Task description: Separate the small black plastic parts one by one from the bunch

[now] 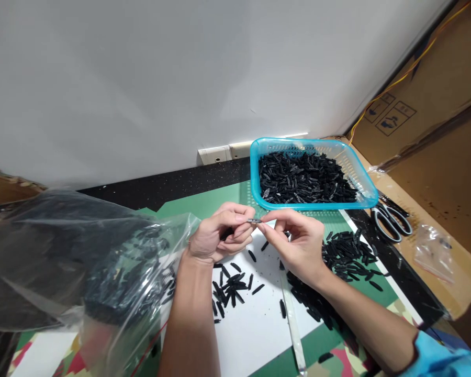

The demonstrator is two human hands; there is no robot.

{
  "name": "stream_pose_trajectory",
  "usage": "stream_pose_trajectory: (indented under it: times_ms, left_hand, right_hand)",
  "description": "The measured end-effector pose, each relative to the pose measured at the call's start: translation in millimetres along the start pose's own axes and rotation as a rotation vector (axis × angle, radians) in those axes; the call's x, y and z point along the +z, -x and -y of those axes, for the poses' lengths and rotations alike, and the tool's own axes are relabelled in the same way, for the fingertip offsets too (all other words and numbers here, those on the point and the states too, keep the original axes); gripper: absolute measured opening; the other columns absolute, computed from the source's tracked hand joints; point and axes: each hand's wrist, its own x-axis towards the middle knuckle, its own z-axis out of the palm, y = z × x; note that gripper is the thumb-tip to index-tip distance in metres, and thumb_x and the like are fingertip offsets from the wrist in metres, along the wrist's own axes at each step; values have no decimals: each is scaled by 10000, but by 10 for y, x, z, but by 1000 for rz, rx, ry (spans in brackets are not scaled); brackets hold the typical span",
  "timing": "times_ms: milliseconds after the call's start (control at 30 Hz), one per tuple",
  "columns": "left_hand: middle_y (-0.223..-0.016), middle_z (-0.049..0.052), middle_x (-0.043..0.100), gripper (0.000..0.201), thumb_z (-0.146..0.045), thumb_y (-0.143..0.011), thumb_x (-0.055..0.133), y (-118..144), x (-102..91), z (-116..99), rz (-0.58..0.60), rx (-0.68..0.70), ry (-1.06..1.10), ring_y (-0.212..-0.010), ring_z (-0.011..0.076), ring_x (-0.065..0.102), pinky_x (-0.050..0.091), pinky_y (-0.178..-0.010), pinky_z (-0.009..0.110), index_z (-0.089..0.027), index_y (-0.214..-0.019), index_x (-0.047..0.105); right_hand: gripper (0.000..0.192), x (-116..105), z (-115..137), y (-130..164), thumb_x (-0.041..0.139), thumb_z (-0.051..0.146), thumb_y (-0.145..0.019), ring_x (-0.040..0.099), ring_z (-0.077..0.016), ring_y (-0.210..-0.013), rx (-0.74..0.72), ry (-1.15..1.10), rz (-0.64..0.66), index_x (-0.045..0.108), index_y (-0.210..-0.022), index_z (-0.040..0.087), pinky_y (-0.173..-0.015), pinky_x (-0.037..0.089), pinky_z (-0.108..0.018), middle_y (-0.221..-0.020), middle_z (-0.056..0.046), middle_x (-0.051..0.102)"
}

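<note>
Between my two hands, over the white sheet, is a small dark, narrow piece. My left hand pinches one end with thumb and forefinger, its other fingers curled in. The thumb and forefinger of my right hand close on the other end. Below them, several loose black elongated pieces lie scattered on the sheet. More such pieces form a pile to the right, partly hidden by my right forearm. What these pieces are I cannot make out.
A blue plastic basket full of black pieces stands behind my hands. At left lies a clear plastic bag with dark contents. A pale strip, scissors, a small clear bag and cardboard boxes are around.
</note>
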Motion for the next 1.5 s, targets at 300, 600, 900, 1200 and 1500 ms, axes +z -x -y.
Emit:
stream_pose_trajectory:
  times_ms: [300,600,900,1200,1500]
  left_hand:
    - [-582,-129,443,392,-383,-1085,752,1,-16,4,19,-13,-38,-394,21,212,154,-349,168,-164,-791,614]
    - [-539,-144,388,359,-406,-1086,749,5,35,-25,3,-77,-101,-382,17,144,104,-336,172,-139,-850,711]
    - [-472,-133,326,302,-328,-1019,805,-7,78,-26,-134,9,-108,-367,3,114,100,-335,153,-68,-866,797]
    - [-536,-152,358,366,-411,-1068,768,-18,95,-36,-81,97,-124,-387,19,136,106,-341,170,-158,-826,661]
    - [-509,-169,316,296,-391,-1085,765,10,43,6,-109,173,-179,-383,19,84,94,-344,177,-133,-940,751]
  right_hand:
    - [21,-4,-24,6,818,196,-966,427,-92,-485,-2,8,-1,826,-960,215,-474,360,-228,-589,96,493]
    - [35,-26,-24,16,781,212,-1004,432,-105,-497,5,44,27,815,-1009,210,-496,375,-246,-594,95,476]
    - [111,-421,221,-253,817,126,-987,504,-98,-559,62,188,471,798,-909,202,-562,372,-257,-677,67,639]
    - [281,-715,477,-16,842,27,-937,630,-220,-1076,-69,629,1258,792,-1083,262,-882,480,-330,-1159,-12,705]
    - [114,-610,547,-1,716,84,-1046,596,-253,-930,-496,760,1385,715,-1020,195,-788,485,-396,-1025,-53,738]
